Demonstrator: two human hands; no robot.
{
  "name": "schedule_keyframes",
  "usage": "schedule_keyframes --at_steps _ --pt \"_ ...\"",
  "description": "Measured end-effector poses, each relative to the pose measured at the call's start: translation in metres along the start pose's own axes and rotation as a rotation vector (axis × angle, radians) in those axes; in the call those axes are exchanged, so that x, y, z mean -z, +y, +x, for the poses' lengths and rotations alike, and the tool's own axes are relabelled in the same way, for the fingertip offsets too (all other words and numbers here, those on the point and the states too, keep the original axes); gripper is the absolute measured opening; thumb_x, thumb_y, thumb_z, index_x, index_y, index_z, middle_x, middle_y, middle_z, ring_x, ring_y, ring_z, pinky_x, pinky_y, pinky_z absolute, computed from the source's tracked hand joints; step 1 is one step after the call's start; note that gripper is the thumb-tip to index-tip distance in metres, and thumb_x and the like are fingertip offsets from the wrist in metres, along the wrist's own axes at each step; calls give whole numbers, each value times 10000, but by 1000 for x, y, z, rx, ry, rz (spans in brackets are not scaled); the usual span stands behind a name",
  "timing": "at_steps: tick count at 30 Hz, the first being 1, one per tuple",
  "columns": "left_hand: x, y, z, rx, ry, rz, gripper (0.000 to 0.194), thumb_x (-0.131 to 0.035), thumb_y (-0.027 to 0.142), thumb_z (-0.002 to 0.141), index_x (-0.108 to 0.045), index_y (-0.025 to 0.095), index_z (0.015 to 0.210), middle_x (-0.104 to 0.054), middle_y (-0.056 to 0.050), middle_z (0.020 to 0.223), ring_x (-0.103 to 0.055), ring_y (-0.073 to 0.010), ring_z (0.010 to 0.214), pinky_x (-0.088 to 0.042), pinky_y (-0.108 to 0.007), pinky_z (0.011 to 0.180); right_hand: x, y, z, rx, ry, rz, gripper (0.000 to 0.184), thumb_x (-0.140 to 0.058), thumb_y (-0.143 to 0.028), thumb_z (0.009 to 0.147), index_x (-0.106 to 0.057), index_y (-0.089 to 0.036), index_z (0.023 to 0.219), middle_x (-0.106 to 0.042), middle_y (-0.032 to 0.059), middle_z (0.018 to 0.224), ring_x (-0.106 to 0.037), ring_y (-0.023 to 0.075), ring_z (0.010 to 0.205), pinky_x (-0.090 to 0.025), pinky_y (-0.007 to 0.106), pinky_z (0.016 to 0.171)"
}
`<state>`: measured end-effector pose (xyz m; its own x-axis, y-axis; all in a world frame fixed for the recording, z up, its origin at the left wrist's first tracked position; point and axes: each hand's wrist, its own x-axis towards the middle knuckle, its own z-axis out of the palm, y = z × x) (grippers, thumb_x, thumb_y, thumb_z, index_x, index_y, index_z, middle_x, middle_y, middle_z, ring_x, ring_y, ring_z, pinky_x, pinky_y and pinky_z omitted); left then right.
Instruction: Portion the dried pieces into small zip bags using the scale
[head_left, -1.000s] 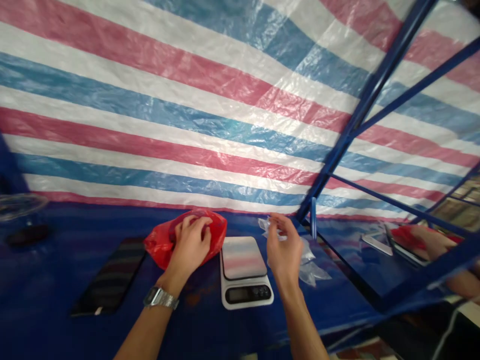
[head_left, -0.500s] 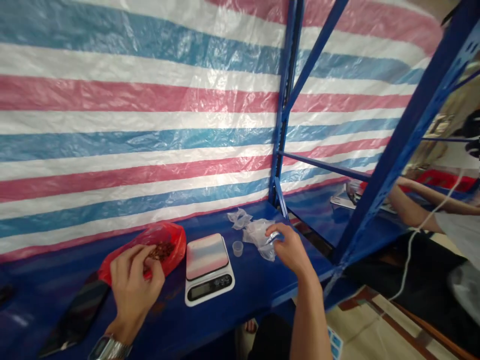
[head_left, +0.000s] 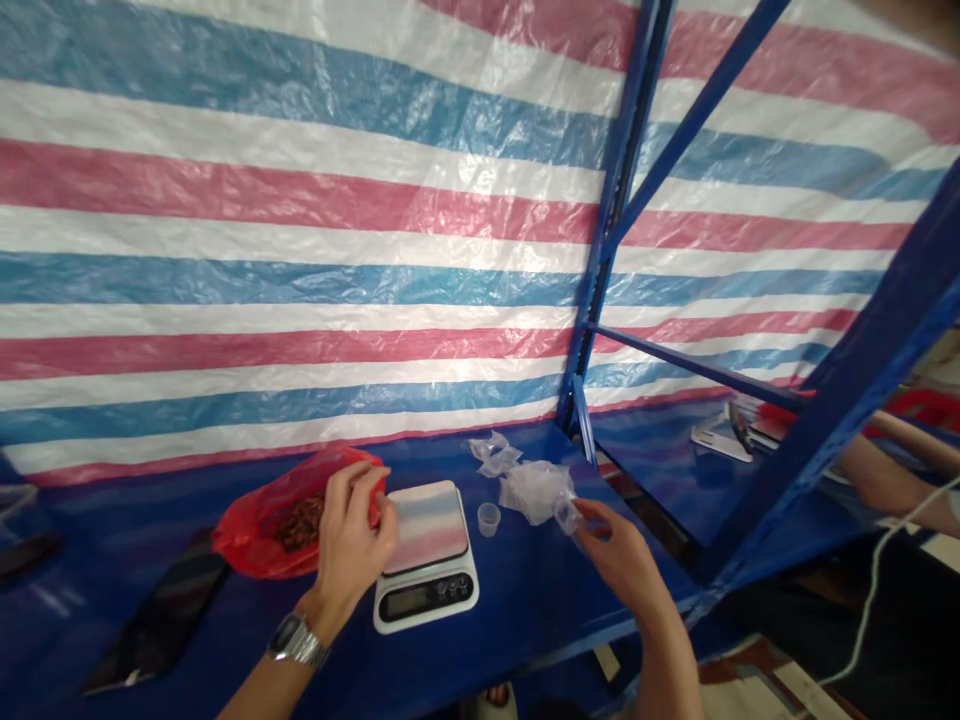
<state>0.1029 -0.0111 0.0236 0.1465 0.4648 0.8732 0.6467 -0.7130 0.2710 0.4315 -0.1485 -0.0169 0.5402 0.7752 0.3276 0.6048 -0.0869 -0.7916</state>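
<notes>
A red plastic bag (head_left: 262, 530) lies open on the blue table, with small brown dried pieces (head_left: 302, 522) heaped inside. My left hand (head_left: 354, 535), a metal watch on its wrist, curls its fingers around the bag's right edge. Beside it is a white kitchen scale (head_left: 427, 540), its plate bare. Just right of the scale stands a small clear cup (head_left: 488, 518). My right hand (head_left: 621, 555) pinches a small clear plastic piece (head_left: 568, 513); whether cup or bag, I cannot tell. It is next to crumpled clear plastic bags (head_left: 534, 490).
A dark phone (head_left: 161, 620) lies to the left, near a clear container (head_left: 22, 530). Blue rack posts (head_left: 611, 220) rise at the right, before a striped plastic sheet (head_left: 300, 300). Beyond them, another person's arm (head_left: 885, 475) reaches over a neighbouring surface.
My left hand has gone from over the bag's opening to its right edge. My right hand, first above the clear bags, is now at their right side with a clear piece. The view has turned right.
</notes>
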Motion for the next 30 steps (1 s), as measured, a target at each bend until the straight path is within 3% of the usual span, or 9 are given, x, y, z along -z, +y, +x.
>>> schedule_keyframes --at_steps 2,4,7,9,13,17,21,24,30 --pt "-4 14 3 110 -76 -138 322 -525 123 912 -595 202 1216 -572 -115 1221 -618 -244 1148 -529 -403 1003 -12 -25 4 29 126 112 399 -639 -415 851 -711 -216 1189 -792 103 1052 -732 245 789 -582 356 690" --pt "-5 29 8 155 -275 -325 326 -506 178 961 -573 220 1277 -596 -100 1227 -630 -215 1137 -535 -395 1016 -36 -59 6 84 170 242 461 -657 -439 876 -672 -222 1282 -768 114 1156 -725 236 860 -580 338 719" --pt "-9 42 9 249 -483 -580 547 -638 350 947 -479 238 1458 -573 -132 1402 -575 -250 1291 -508 -452 1091 -83 -105 0 191 50 374 426 -661 -432 891 -681 -239 1270 -764 99 1160 -719 231 866 -592 361 771" --pt "-13 41 4 393 -498 -719 657 -724 389 889 -478 219 1474 -577 -154 1423 -557 -279 1334 -474 -493 1133 -114 -123 -8 263 -72 368 379 -655 -398 892 -700 -253 1240 -769 89 1150 -731 252 932 -598 389 831" --pt "-17 23 -11 752 -360 -1053 482 -693 407 910 -588 188 1326 -686 -140 1246 -695 -242 1092 -575 -423 970 -151 -138 -21 264 -145 307 371 -665 -396 904 -697 -285 1257 -771 83 1155 -741 266 954 -606 410 851" --pt "-4 7 -12 808 -278 -1205 495 -746 455 876 -627 221 1295 -712 -104 1240 -691 -229 1108 -557 -374 986 -160 -153 -28 237 -159 368 358 -685 -397 909 -696 -279 1247 -761 91 1159 -734 267 971 -609 388 820" --pt "11 -7 -4 839 -271 -1181 357 -679 479 932 -715 194 1145 -758 -88 1114 -703 -223 1059 -549 -359 979 -162 -170 -33 250 -265 341 306 -690 -376 930 -714 -270 1216 -757 83 1131 -714 240 931 -596 374 826" --pt "18 -19 2 920 -236 -1113 402 -628 513 955 -728 172 1143 -774 -90 1068 -708 -230 1055 -550 -342 961 -159 -176 -31 271 -291 361 206 -661 -362 958 -744 -256 1115 -751 75 1072 -701 230 961 -581 362 855" --pt "35 -29 17 968 -93 -1065 429 -628 580 934 -719 176 1047 -755 -47 913 -701 -174 852 -552 -267 810 -118 -142 -8 161 25 154 272 -649 -453 934 -748 -221 1037 -755 85 1040 -680 220 868 -544 359 796"
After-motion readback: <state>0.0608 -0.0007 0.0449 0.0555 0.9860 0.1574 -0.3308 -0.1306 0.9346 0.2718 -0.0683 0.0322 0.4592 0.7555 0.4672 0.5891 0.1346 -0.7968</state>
